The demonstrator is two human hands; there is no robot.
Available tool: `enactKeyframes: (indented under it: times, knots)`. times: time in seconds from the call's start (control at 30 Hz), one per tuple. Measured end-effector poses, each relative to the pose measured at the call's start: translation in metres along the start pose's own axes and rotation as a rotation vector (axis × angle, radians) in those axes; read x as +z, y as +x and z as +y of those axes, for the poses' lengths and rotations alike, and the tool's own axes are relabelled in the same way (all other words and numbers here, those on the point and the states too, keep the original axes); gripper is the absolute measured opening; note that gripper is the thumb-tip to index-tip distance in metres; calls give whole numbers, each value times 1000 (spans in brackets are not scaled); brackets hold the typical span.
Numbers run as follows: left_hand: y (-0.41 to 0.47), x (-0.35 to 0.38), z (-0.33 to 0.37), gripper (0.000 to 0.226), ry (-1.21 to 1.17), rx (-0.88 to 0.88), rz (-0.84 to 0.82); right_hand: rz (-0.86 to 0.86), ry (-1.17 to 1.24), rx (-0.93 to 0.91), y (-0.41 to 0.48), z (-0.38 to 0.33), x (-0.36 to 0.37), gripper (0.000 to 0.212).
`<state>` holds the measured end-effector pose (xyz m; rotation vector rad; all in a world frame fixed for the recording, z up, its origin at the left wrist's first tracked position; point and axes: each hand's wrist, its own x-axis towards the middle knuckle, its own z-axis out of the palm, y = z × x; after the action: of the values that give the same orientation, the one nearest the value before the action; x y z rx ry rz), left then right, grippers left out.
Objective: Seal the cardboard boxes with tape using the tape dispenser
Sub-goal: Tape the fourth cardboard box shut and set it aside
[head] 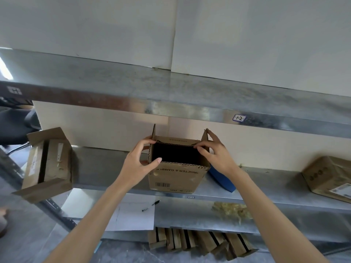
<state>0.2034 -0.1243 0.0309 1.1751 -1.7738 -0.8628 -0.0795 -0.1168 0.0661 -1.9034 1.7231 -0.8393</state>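
An open brown cardboard box (176,179) with printed lettering and a barcode stands on the middle metal shelf (106,168). Its two side flaps stand upright and its inside is dark. My left hand (136,164) grips the box's left side, thumb on the near rim and fingers curled over the far left corner. My right hand (216,154) holds the right flap, one finger stretched up along it and the thumb at the far rim. A blue object (222,179) lies just right of the box, partly hidden by my right wrist; I cannot tell what it is.
A second open box (47,164) overhangs the shelf's left end. A taped box (330,177) sits at the right. An upper shelf (171,103) hangs close overhead. On the lower shelf lie paper (133,215), a pen (152,205) and yellowish scraps (229,207). Several boxes (199,242) stand on the floor.
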Motion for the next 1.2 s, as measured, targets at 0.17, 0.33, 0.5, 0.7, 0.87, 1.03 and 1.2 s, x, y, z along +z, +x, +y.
enactKeyframes:
  times: [0.17, 0.33, 0.5, 0.7, 0.87, 1.03, 1.2]
  knots:
    - [-5, -3, 0, 58, 17, 21, -24, 19, -2, -8, -2, -7, -4, 25]
    - [-8, -4, 0, 59, 23, 29, -23, 5, 40, -23, -5, -8, -5, 12]
    - [-8, -2, 1, 61, 29, 34, -19, -27, -81, -50, -7, -2, -4, 16]
    - [-11, -6, -1, 59, 34, 41, -62, 37, -53, -48, -3, -2, -4, 34]
    - [-16, -9, -4, 65, 37, 52, -119, 80, -72, -4, 4, -8, -3, 33]
    - [-21, -12, -3, 81, 15, 31, -197, 74, -33, 25, 4, -9, 3, 37]
    - [-21, -8, 3, 81, 25, 65, -297, 70, -30, 12, 3, -12, 4, 41]
